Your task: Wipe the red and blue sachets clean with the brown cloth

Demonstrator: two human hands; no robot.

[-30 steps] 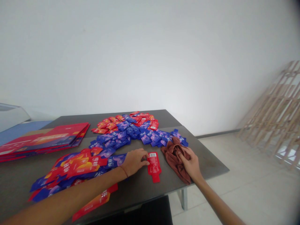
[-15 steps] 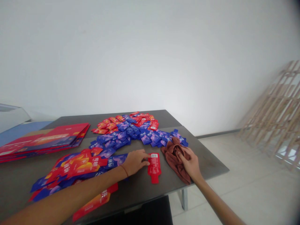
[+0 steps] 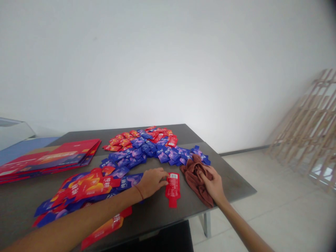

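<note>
A single red pouch (image 3: 173, 190) with a spout-like narrow end lies flat on the table, its barcode end away from me. My left hand (image 3: 152, 182) is at its left edge, fingers bent, with thumb and forefinger tips pressing on the edge. Just right of the pouch, my right hand (image 3: 213, 182) is closed on a crumpled brown cloth (image 3: 196, 176) resting on the table. Larger red and blue pouches (image 3: 89, 187) lie in a loose pile beside and under my left forearm.
Small blue sachets (image 3: 149, 147) and red sachets (image 3: 120, 140) are heaped farther back. Flat red cartons (image 3: 57, 155) are stacked at left. The dark table (image 3: 233, 182) ends at right, above a pale floor. Wooden slatted frames (image 3: 309, 129) lean against the wall.
Almost nothing differs. Both hands, the red pouch and the brown cloth keep their places; the view has shifted very slightly.
</note>
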